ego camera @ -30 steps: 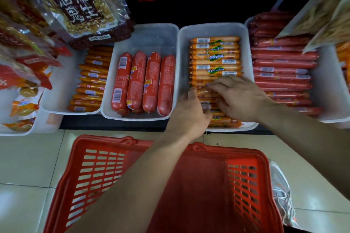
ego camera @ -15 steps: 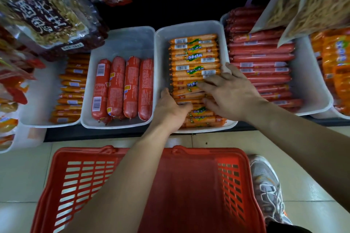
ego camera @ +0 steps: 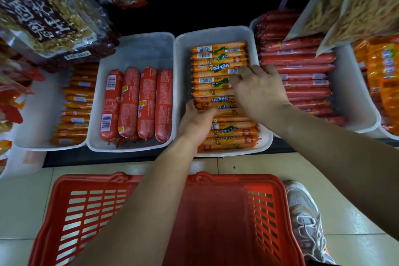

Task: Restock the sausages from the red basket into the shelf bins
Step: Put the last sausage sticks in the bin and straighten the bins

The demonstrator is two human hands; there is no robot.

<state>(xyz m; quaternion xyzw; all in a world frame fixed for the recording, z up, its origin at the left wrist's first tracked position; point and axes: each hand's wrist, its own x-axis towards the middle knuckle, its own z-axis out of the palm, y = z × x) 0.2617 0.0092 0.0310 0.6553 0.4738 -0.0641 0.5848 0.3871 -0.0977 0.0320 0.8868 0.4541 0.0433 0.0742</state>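
Observation:
Thin orange sausages [ego camera: 218, 58] lie stacked crosswise in the middle white bin [ego camera: 179, 71] on the low shelf. My left hand [ego camera: 195, 122] is at the stack's left side near the front, thumb against the sausage ends and fingers curled over them. My right hand [ego camera: 259, 90] lies palm down on the right half of the stack, fingers spread toward the back. The red basket [ego camera: 278, 192] stands on the floor under my forearms; the part of its inside that shows holds no sausages.
A bin [ego camera: 138, 49] with fat red sausages [ego camera: 138, 103] sits left of the middle one, and small orange sticks [ego camera: 75, 110] fill the bin beyond. Long red sausages [ego camera: 302, 67] are on the right. Snack bags [ego camera: 49, 17] hang overhead. A shoe [ego camera: 306, 222] is beside the basket.
My right hand has slid farther back over the orange stack, and my left hand has stayed at its left front. The view has shifted a little to the right.

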